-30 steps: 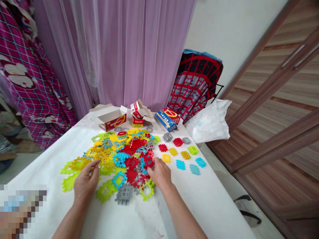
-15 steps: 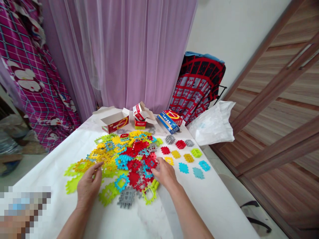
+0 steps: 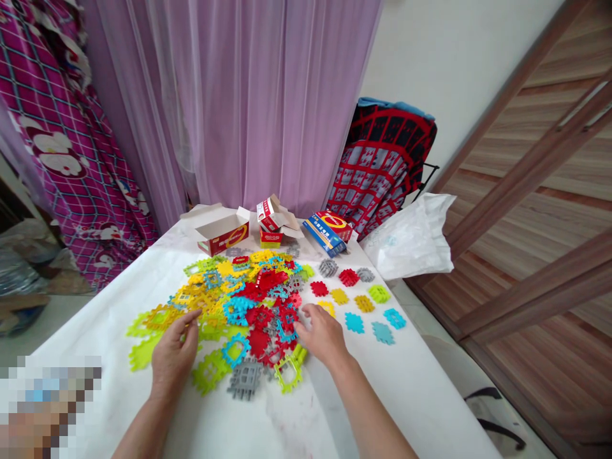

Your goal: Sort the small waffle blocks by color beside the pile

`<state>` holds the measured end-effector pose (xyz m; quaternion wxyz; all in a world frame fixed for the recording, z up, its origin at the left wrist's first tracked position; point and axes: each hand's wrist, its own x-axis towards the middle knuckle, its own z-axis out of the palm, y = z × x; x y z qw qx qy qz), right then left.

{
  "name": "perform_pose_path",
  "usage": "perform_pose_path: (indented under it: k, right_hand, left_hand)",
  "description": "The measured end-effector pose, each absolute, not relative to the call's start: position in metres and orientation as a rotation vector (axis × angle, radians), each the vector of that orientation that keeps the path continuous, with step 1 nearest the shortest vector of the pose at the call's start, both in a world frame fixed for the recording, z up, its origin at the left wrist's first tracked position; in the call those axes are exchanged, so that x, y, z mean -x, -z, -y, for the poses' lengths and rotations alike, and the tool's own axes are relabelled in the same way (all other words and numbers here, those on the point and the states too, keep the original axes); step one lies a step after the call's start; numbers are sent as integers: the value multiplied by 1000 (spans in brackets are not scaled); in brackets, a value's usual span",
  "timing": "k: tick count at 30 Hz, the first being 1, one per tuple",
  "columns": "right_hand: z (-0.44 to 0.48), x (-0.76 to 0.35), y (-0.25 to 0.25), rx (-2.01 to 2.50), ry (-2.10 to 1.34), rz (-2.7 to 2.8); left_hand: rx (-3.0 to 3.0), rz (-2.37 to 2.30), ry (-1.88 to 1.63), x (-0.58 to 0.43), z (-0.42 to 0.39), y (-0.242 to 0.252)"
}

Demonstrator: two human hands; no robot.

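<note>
A wide pile of notched plastic tiles in yellow, red, blue, green and grey covers the middle of the white table (image 3: 287,433). My left hand (image 3: 176,347) rests at the pile's left side, fingers apart, beside the yellow tiles (image 3: 160,317) and a green tile (image 3: 143,352). At the right edge of the pile is my right hand (image 3: 321,333), its fingers spread next to the red tiles (image 3: 259,343); nothing shows in it. A grey tile (image 3: 245,378) and a green frame tile (image 3: 289,375) lie at the near edge, between the hands.
Right of the pile sit separate pieces, among them a blue tile (image 3: 354,322) and a grey block (image 3: 327,267). Behind stand an open red box (image 3: 224,239), stacked small boxes (image 3: 270,237) and a blue box (image 3: 325,236). A white bag (image 3: 411,239) lies at the right edge.
The whole view has shifted slightly, so everything appears a little further right. Both hands stay almost in place beside the pile.
</note>
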<state>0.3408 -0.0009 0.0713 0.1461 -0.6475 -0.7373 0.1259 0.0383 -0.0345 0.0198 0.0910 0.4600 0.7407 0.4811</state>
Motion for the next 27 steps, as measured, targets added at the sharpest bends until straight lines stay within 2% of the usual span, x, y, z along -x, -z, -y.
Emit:
perform_pose_path:
  k: [6,17,22,27]
  right_hand:
    - [13,-314,-75,2087,-314,2097]
    - [9,-316,-75,2106,-315,2059]
    - [1,-351,-74,2065,-283,1915]
    - [-40,-429,-92,2222,-160,1705]
  left_hand:
    - [-1329,-2212,-1401,-39,35,-22]
    - [-1332,-2223,-1396,-38,35,-20]
    - [-1322,-2237,-1376,-36,34,-18]
    - [-1329,-2235,-1344,-31,34,-13]
